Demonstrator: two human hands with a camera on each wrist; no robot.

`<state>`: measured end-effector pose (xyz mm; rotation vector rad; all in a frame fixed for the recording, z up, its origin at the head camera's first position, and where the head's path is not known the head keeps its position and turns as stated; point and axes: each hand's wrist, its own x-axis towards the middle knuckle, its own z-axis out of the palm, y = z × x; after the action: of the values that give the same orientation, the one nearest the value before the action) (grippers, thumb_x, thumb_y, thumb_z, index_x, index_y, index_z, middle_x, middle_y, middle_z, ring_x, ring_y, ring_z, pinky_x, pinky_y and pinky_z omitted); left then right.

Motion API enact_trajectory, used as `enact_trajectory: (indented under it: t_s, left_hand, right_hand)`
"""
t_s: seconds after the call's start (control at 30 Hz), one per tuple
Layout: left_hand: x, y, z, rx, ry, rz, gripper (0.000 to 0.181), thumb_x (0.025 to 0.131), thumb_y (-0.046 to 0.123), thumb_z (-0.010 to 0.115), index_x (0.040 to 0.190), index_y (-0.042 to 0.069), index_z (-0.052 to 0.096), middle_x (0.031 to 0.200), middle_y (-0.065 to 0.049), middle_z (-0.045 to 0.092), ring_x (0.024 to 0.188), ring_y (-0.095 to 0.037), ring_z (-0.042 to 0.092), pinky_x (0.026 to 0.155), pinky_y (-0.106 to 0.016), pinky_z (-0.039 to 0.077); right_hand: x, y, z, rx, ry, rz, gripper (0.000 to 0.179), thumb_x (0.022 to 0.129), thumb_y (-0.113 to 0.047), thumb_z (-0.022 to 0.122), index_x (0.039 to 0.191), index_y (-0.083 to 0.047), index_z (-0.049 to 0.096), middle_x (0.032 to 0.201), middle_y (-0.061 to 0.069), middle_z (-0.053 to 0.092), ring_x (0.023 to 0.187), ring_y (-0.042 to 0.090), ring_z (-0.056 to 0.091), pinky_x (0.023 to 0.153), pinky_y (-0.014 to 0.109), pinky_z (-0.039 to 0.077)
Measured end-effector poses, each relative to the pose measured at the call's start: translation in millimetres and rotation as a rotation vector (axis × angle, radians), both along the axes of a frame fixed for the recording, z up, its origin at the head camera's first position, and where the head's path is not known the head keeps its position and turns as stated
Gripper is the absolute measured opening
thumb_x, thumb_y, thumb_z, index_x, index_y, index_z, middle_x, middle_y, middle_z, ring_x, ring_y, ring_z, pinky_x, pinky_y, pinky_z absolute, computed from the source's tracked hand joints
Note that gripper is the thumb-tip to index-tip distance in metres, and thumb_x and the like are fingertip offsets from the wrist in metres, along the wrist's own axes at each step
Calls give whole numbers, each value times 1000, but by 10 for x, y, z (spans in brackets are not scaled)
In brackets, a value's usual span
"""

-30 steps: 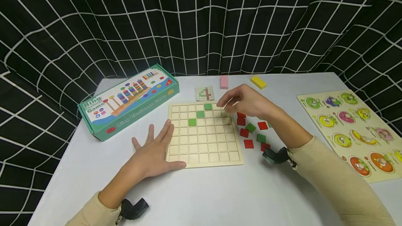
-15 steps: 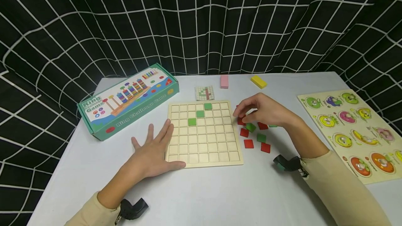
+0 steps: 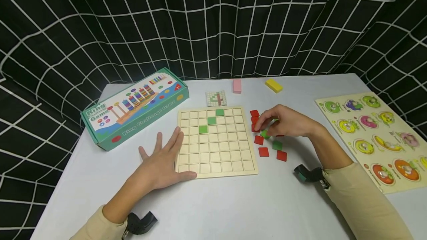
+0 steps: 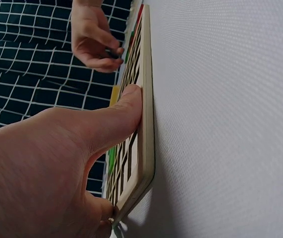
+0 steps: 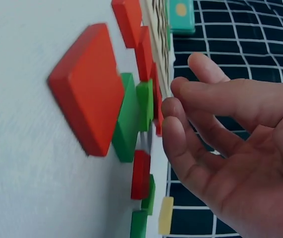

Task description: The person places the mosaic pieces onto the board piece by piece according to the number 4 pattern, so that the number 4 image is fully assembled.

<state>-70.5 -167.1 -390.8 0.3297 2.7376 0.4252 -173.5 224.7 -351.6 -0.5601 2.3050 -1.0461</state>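
A wooden grid board (image 3: 217,157) lies on the white table, with green square tiles (image 3: 211,120) in three cells that form a diagonal. My left hand (image 3: 161,166) rests along the board's left side, fingers spread; in the left wrist view its thumb (image 4: 124,111) presses on the near edge. Right of the board my right hand (image 3: 289,122) hovers low over loose red and green tiles, fingers bent downward. Its fingertips are right at a green tile (image 3: 264,134). The right wrist view shows no tile between the fingers, and a red tile (image 5: 89,91) stands out large in front.
Behind the board lies a small pattern card (image 3: 215,99). A pink block (image 3: 237,86) and a yellow block (image 3: 274,85) sit farther back. The Ring Challenge Game box (image 3: 135,108) stands at the left, a fruit puzzle board (image 3: 370,136) at the right.
My right hand has moved from above the board's upper right corner, rightward and toward me, down to the loose tiles. The left hand has stayed in place.
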Motion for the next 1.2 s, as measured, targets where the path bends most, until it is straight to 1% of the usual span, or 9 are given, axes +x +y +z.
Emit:
enact_trajectory:
  t_s: [0.2, 0.27, 0.57, 0.83, 1.03, 1.2]
  left_hand:
    - [12, 7, -12, 7, 0, 5, 125, 79, 79, 70, 169, 15, 10, 177, 1, -3, 157, -56, -5, 98, -96, -1]
    - [15, 7, -9, 6, 0, 5, 126, 79, 79, 70, 169, 15, 10, 177, 1, -3, 157, -56, -5, 98, -95, -1]
    - [16, -7, -10, -6, 13, 0, 125, 79, 79, 70, 169, 15, 11, 177, 1, -3, 157, -55, -3, 98, -96, 0]
    - [9, -11, 3, -19, 20, -6, 125, 79, 79, 69, 169, 15, 9, 177, 2, -4, 158, -55, -3, 98, -96, 2]
    - [10, -11, 14, -14, 21, -2, 125, 79, 78, 71, 169, 15, 10, 177, 1, -3, 157, -55, -3, 98, -96, 1]
    - [8, 1, 1, -8, 19, -3, 126, 79, 78, 71, 169, 15, 9, 177, 0, -2, 157, -55, -4, 98, -96, 0]
  right_hand:
    - [-32, 45, -68, 47, 38, 4, 28, 84, 9, 75, 106, -9, 80, 108, 7, 77, 101, 29, 63, 80, 30, 57]
    - [-39, 52, -87, 55, 46, 6, 28, 83, 9, 76, 105, -9, 80, 107, 7, 76, 100, 29, 62, 81, 31, 57]
    - [-41, 51, -147, 84, 88, 23, 31, 81, 11, 78, 101, -13, 81, 105, 5, 73, 95, 27, 61, 80, 31, 57]
    - [-50, 37, -155, 108, 130, 24, 34, 79, 14, 77, 98, -13, 81, 102, 3, 72, 94, 26, 60, 78, 31, 57]
    - [-51, 32, -144, 117, 127, 13, 30, 79, 10, 82, 100, -11, 80, 99, 3, 73, 92, 25, 61, 76, 29, 57]
    - [-37, 40, -130, 136, 119, 6, 28, 80, 4, 85, 104, -10, 79, 98, 3, 74, 90, 24, 62, 76, 27, 57]
